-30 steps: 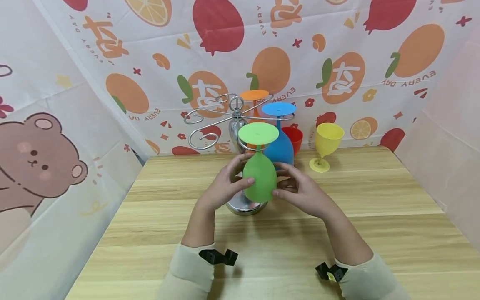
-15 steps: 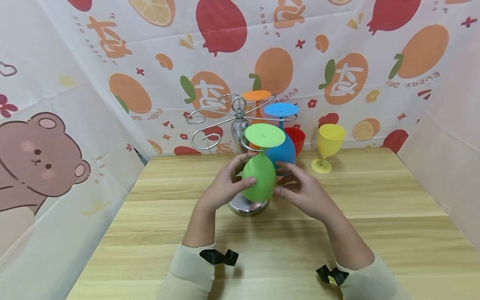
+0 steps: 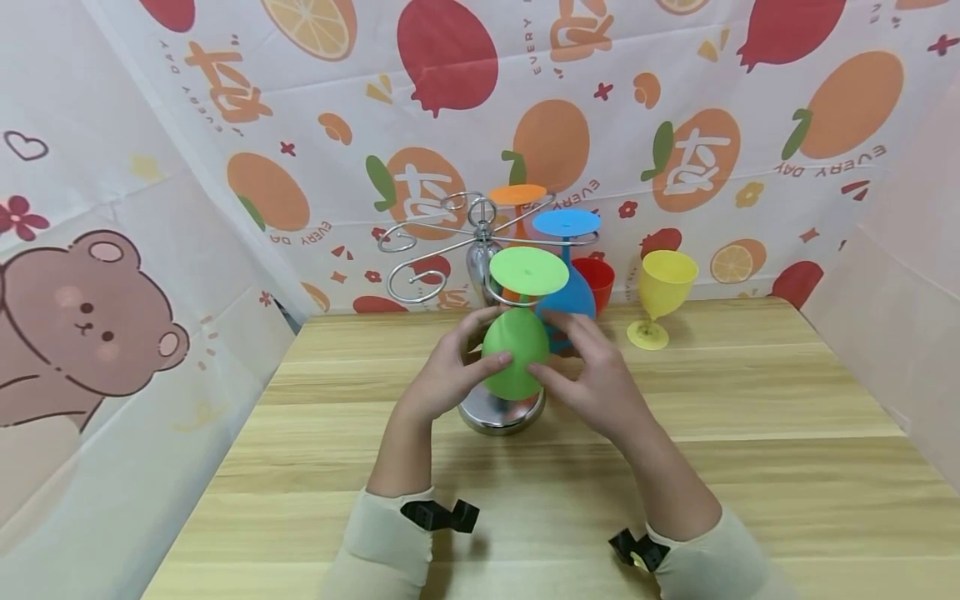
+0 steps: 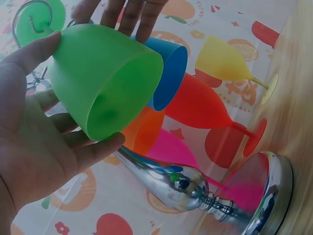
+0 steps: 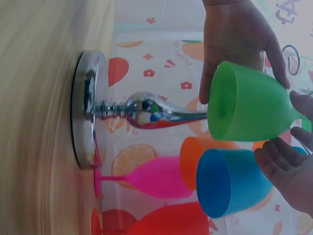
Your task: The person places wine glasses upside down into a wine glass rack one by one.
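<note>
A green plastic goblet (image 3: 517, 337) hangs upside down, its foot over a wire loop of the chrome glass rack (image 3: 501, 417). My left hand (image 3: 442, 371) holds the bowl from the left, thumb in front. From the right, my right hand (image 3: 596, 379) pinches the bowl with its thumb in front and fingers behind. In the left wrist view the open mouth of the green goblet (image 4: 124, 100) faces down toward the table. Just behind it, a blue goblet (image 3: 568, 296) hangs inverted on another loop, and an orange goblet (image 3: 517, 195) hangs farther back.
A red goblet (image 3: 597, 282) and a yellow goblet (image 3: 666, 279) stand upright on the wooden table (image 3: 337, 467) behind and to the right. In the right wrist view, a pink goblet (image 5: 164, 177) stands behind the rack. Bare wire curls (image 3: 412, 283) stick out leftward. A printed cloth (image 3: 465, 150) backs the table.
My right hand has moved left, its thumb shifting from the green goblet's right edge onto the front of the bowl. The left hand keeps its hold. The head view has shifted slightly.
</note>
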Demonstrator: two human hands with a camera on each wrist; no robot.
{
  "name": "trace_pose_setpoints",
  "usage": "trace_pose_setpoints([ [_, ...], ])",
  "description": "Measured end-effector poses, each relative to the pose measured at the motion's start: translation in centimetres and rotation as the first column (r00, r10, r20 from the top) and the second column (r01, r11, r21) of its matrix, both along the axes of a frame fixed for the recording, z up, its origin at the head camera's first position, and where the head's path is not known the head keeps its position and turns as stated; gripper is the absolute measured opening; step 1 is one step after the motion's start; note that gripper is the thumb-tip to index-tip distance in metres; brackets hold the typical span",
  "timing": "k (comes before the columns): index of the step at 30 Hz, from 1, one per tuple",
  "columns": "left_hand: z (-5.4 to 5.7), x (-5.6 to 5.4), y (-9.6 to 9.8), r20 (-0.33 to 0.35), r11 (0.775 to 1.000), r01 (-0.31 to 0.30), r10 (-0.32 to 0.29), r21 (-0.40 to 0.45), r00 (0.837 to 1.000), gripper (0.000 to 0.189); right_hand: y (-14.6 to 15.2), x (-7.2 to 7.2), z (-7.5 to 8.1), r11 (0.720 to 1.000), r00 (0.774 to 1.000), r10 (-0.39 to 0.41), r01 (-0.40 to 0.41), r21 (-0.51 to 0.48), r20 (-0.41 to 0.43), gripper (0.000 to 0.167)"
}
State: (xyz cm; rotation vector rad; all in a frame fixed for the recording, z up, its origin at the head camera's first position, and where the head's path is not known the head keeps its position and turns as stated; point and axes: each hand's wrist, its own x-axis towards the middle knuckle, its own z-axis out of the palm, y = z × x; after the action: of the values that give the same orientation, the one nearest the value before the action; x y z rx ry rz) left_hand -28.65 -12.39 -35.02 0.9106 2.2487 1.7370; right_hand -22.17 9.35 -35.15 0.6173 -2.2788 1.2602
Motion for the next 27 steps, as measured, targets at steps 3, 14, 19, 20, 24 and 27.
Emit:
trace_pose_setpoints([
  [3,0.0,0.0,-0.2,-0.018,1.000,-0.003,0.003,-0.019,1.000,0.058,-0.7,-0.1,0.3,1.000,0.999,-0.023,0.023,0.007,-0.023,0.063],
  [14,0.2,0.0,-1.0,-0.055,0.998,0.056,-0.057,-0.013,0.997,0.065,-2.0,-0.1,0.3,0.999,0.999,-0.034,0.033,-0.009,-0.028,0.066],
  [19,0.2,-0.1,-1.1,-0.069,0.999,0.033,-0.033,-0.006,0.997,0.056,-1.9,-0.3,0.1,1.000,0.999,-0.024,0.024,-0.008,-0.040,0.070],
  [20,0.2,-0.1,-1.2,-0.070,1.000,0.018,-0.018,-0.005,0.997,0.052,-1.9,-0.3,0.1,1.000,0.999,-0.021,0.020,-0.008,-0.040,0.071],
  [24,0.0,-0.5,-1.4,-0.071,0.998,-0.062,0.063,0.015,0.995,0.041,-1.8,-0.4,0.0,1.000,0.999,-0.012,0.012,-0.011,-0.032,0.072],
  [27,-0.3,-1.0,-1.7,-0.092,0.985,-0.167,0.170,0.032,0.981,0.035,-1.7,-0.4,-0.1,1.000,1.000,-0.013,0.013,-0.011,-0.022,0.071],
])
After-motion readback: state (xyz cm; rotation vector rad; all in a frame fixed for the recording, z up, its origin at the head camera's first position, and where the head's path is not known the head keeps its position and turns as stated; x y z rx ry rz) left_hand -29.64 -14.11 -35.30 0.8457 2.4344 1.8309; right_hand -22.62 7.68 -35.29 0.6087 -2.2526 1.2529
